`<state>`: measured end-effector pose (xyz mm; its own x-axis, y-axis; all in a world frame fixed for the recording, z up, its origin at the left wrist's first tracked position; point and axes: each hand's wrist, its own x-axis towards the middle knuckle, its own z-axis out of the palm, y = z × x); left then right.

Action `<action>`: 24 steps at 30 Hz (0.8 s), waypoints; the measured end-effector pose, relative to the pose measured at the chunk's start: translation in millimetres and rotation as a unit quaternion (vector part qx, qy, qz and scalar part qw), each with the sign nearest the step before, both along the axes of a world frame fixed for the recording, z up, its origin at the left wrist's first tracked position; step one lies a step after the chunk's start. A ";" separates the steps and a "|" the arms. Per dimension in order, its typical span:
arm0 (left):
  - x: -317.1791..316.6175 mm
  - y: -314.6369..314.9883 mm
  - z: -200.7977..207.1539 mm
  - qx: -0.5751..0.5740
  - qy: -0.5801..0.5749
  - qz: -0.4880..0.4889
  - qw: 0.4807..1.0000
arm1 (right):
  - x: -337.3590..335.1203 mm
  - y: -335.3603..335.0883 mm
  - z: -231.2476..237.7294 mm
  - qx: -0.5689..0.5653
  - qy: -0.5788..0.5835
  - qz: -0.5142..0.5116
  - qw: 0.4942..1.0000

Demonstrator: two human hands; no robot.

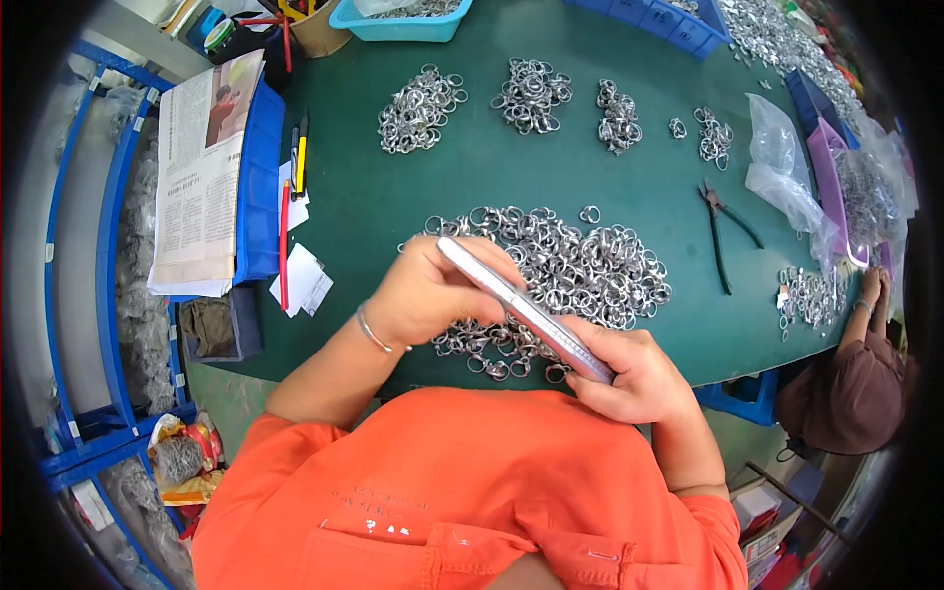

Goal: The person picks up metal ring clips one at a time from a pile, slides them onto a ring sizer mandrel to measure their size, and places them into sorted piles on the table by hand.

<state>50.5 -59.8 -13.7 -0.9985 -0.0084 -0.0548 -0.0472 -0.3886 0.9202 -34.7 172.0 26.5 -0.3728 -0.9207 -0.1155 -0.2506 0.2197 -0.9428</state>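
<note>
Across my front, tilted, lies a silver ring mandrel (531, 315) with graduated marks along its length. My right hand (634, 374) grips its lower end between thumb and fingers. Its upper end rests by my left hand (442, 290), whose fingers and thumb close around the shaft. A ring under the left fingers cannot be made out. Just beyond and beneath both hands spreads a large heap of silver rings (590, 270) on the green table (551, 182). A single ring (589, 213) sits at the heap's far edge.
Smaller ring piles (421, 110) line the far side. Pliers (726, 231) lie at right, near a plastic bag (782, 162) and a purple basket (829, 182). At left are a blue bin (261, 187) with newspaper (202, 167) and pens (301, 157). A co-worker (846, 393) sits at far right.
</note>
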 end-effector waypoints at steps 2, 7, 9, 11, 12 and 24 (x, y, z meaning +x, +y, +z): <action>1.2 10.6 1.8 0.066 0.007 -0.011 0.998 | 0.4 -0.8 -0.5 -0.004 0.018 0.005 1.000; -0.8 6.0 7.5 -0.074 0.070 -0.027 0.994 | -0.8 4.3 -4.9 -0.001 0.106 0.021 0.994; -0.3 5.4 7.0 -0.094 0.074 -0.035 0.992 | -1.1 5.0 -5.1 0.003 0.123 0.021 0.992; 0.4 5.9 6.3 -0.084 0.066 -0.027 0.994 | -2.0 4.7 -5.9 0.001 0.114 0.025 0.993; 0.6 6.6 6.1 -0.083 0.066 -0.027 0.994 | -2.2 5.1 -6.5 0.000 0.105 0.028 0.994; -16.9 13.8 9.8 -0.022 0.055 -0.048 0.997 | -2.2 13.1 4.4 0.017 -0.050 0.002 0.999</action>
<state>33.6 -46.0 -3.9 -0.9947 0.0874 0.0532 0.0197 -0.3467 0.9378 -36.9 185.1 31.0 -0.3548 -0.9167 -0.1839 -0.1564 0.2521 -0.9550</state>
